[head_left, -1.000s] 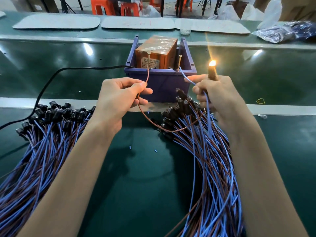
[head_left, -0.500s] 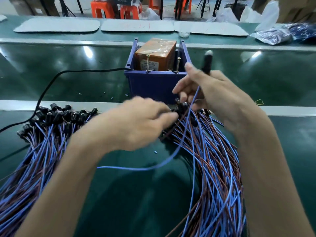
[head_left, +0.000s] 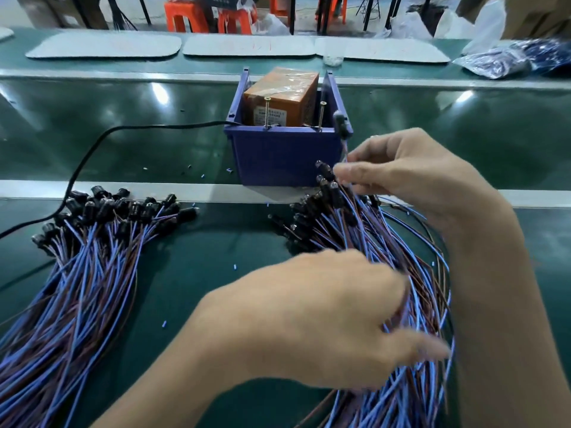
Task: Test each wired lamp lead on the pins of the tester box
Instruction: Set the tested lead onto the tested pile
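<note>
Right hand (head_left: 417, 183) pinches 1 lamp lead (head_left: 340, 125) by its wire. Lead's long axis near vertical, black lamp end up, wire running down into the fingers. It stands at the right front corner of the tester box (head_left: 284, 159), just right of the 2 upright pins (head_left: 322, 116). Left hand (head_left: 321, 322) blurred, fingers among the right bundle (head_left: 411, 273); grip cannot be told. Left bundle (head_left: 92, 257) lies flat, lamp ends toward the box.

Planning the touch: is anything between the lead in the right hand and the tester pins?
Nothing visible. The black-headed lamp lead in the right hand is beside the blue plastic tester box; its brass screw pins stand bare.
</note>
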Tool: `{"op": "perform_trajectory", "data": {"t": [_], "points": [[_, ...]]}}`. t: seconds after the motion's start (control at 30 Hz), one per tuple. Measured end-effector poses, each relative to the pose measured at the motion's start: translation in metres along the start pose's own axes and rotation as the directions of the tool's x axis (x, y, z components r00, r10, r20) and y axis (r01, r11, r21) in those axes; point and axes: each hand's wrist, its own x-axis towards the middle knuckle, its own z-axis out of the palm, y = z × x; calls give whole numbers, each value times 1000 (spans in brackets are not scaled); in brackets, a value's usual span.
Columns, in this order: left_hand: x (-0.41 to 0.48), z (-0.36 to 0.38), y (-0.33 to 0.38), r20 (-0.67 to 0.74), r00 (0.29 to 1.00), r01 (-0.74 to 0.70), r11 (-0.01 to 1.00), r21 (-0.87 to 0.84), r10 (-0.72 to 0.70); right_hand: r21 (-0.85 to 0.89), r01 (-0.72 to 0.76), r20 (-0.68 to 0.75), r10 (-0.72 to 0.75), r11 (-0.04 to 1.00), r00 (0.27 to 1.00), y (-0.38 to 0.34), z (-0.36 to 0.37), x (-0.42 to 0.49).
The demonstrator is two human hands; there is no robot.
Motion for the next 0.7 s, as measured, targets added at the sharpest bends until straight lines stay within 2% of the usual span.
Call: {"op": "perform_trajectory", "data": {"t": [0.07, 0.1, 0.13, 0.2, 0.27, 0.33, 0.4, 0.43, 0.5, 0.7], "points": [[0, -1, -5, 175, 980, 71, 984, 162, -99, -241, -56, -3, 57, 969, 998, 5, 0, 2], [1, -4, -13, 190, 964, 142, 966, 218, -185, -387, -83, -21, 81, 918, 996, 7, 0, 3], [2, -9, -26, 147, 950, 236, 942, 237, -275, -511, -104, -42, 96, 853, 994, 9, -1, 4], [-2, -24, -66, 4, 887, 452, 870, 197, -462, -631, -129, -77, 104, 765, 992, 10, 0, 4], [-19, -41, -114, -136, 765, 643, 755, 127, -629, -660, -148, -103, 107, 736, 989, 12, 1, 4], [-42, -52, -154, -284, 599, 790, 611, 57, -748, -687, -163, -127, 104, 708, 986, 12, 4, 4], [-61, -56, -180, -372, 454, 862, 504, -46, -810, -702, -182, -139, 118, 689, 983, 11, 6, 5], [-67, -56, -189, -373, 409, 879, 469, -83, -833, -705, -187, -138, 126, 684, 982, 11, 7, 5], [-71, -52, -199, -341, 361, 900, 420, -115, -868, -705, -190, -128, 141, 684, 982, 12, 8, 5], [-58, -46, -202, -307, 331, 922, 375, -99, -893, -673, -169, -174, 68, 720, 982, 6, 8, 4]]}}
